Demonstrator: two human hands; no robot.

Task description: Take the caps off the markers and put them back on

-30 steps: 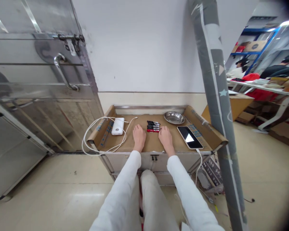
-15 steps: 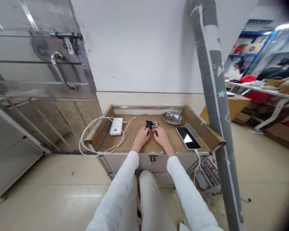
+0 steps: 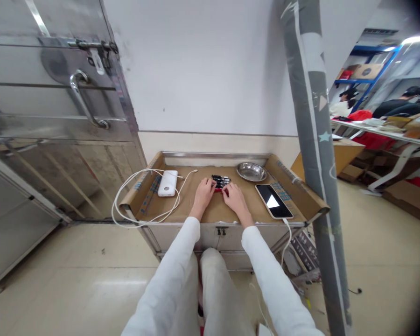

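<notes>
Several black marker pens lie side by side in a row on the brown-papered top of a small cabinet, pointing left to right. A red pen lies at the near side of the row. My left hand is at the left ends of the pens, fingers drawn together on them. At the right ends, my right hand bends its fingers against the nearer black pens. Fingertips of both hands are partly hidden, so the exact contact is unclear.
A round steel dish stands behind right. A phone with a plugged cable lies on the right, a white power bank with looped cable on the left. Raised cardboard sides flank the top. A grey roll leans at the right.
My left hand has shifted slightly up along the left ends of the pens, away from the red pen. My right hand has moved very little, and the red pen shows more.
</notes>
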